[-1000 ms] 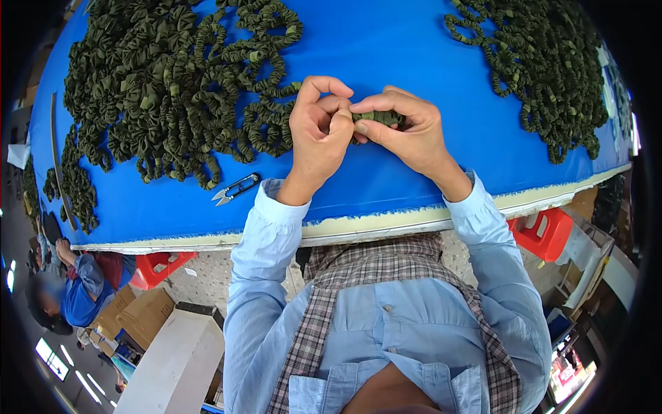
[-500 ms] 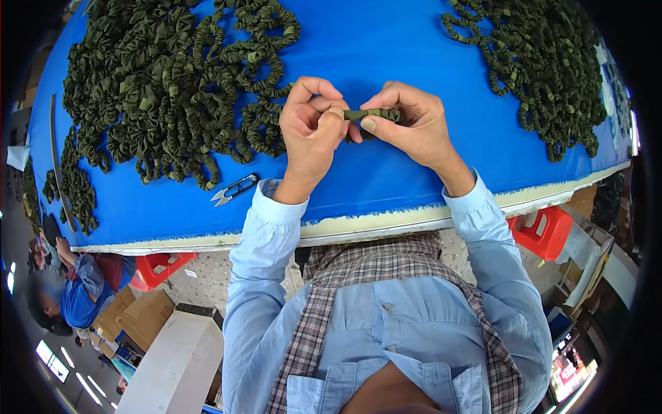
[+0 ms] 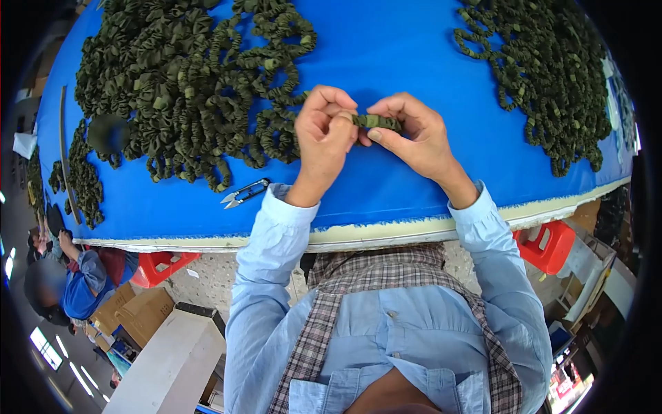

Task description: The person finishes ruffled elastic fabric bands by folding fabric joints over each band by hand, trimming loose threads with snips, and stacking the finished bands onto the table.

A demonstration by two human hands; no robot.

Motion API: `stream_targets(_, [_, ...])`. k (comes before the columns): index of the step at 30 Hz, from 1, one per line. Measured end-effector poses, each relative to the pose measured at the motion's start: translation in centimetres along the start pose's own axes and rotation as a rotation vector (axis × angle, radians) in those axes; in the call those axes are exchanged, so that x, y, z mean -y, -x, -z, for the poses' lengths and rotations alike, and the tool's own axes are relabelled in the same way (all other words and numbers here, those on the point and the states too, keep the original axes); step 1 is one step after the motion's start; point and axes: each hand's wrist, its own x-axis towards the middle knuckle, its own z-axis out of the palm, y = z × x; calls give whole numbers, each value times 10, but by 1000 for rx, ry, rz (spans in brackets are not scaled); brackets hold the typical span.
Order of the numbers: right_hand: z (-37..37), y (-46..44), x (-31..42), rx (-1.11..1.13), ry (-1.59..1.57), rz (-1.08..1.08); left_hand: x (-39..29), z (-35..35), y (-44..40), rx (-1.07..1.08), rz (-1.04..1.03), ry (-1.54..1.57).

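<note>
Between my two hands, above the blue table cover, is a dark green gathered fabric hair tie (image 3: 376, 122). My left hand (image 3: 325, 134) pinches its left end with thumb and fingers. My right hand (image 3: 414, 134) grips the other end, thumb in front and fingers behind. The rest of the loop is hidden behind the fingers. Left of my left hand lies a large heap of similar green hair ties (image 3: 186, 90). A pair of thread snips (image 3: 245, 193) rests on the cover beside my left wrist.
Another pile of green hair ties (image 3: 545, 83) lies at the table's right. A long thin strip (image 3: 64, 152) lies at the left. Red stools (image 3: 548, 247) stand under the pale table edge (image 3: 386, 236). A co-worker (image 3: 83, 286) sits at the far left, near cardboard boxes (image 3: 141, 314).
The short stretch of hair tie between my hands was smooth and pulled taut; now it looks bunched. Both hands stay closed on it. The whole view has shifted slightly.
</note>
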Motion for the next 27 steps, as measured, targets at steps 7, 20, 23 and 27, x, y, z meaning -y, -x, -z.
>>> stream_targets(7, [4,-4,-13,-31,-67,-127,16,-3,-2,28,-49,-221])
stream_targets(20, [12,-7,-28,13,-228,-231,12,0,-1,85,-51,-256])
stream_targets(23, [15,-7,-25,4,-212,-239,8,-5,-2,79,-93,-270])
stream_targets(27, [11,-9,-18,12,-240,-231,7,-6,-3,83,-123,-268])
